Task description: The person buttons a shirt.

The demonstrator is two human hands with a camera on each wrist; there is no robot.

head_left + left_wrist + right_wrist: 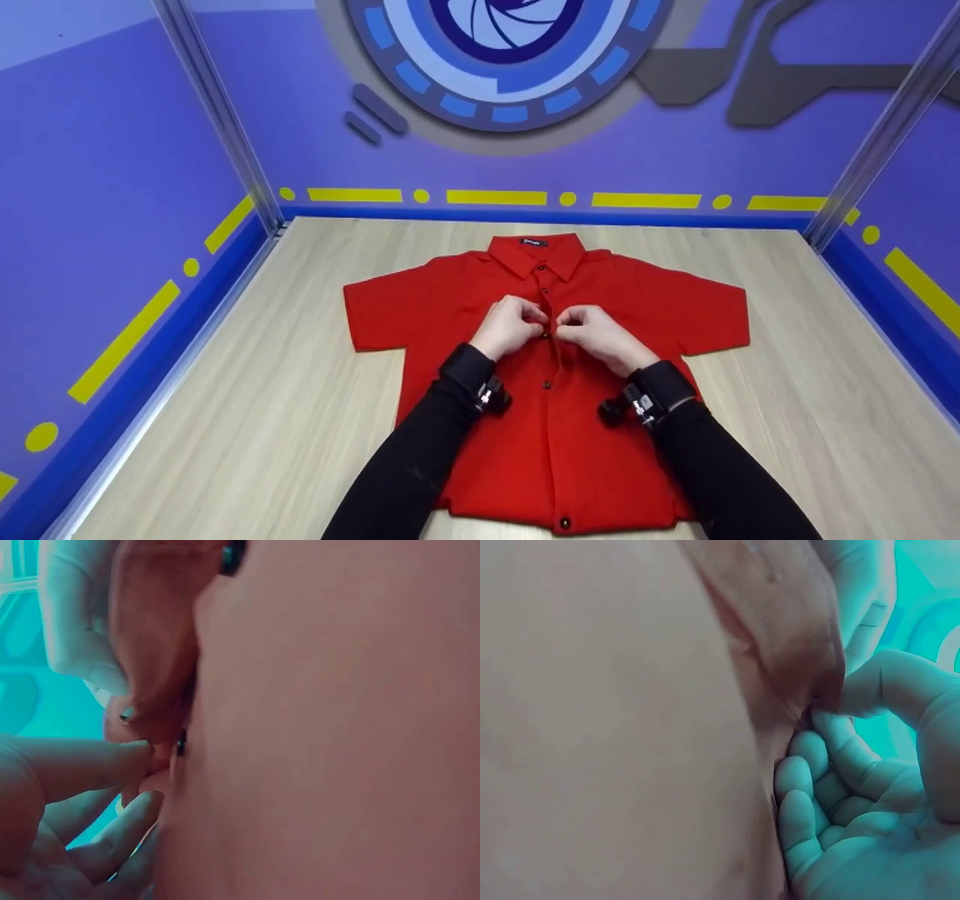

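While the left hand (514, 328) and right hand (596, 334) meet at mid-chest, step in hand: apparently working a small button (545, 335) at the front opening; whether fastening or undoing, I cannot tell.
Red shirt (521, 450): short-sleeved, lying front up beneath both hands, sleeves spread to either side.
Left grasp: thumb and fingers pinch cloth at the opening.
Right grasp: thumb and forefinger pinch the lifted front edge (802, 630), facing the left hand.
Next move: likely calls for a steady edge while fingertips guide the button through its slit.
Cloth: matt, smooth, soft-looking, curling between the hands.
Beyond the hands: pointed collar (568, 259), flat dark label (534, 242).
Nearer the person: round dark button at the hem (565, 523).
Under everything: flat table (300, 322), pale wood grain.
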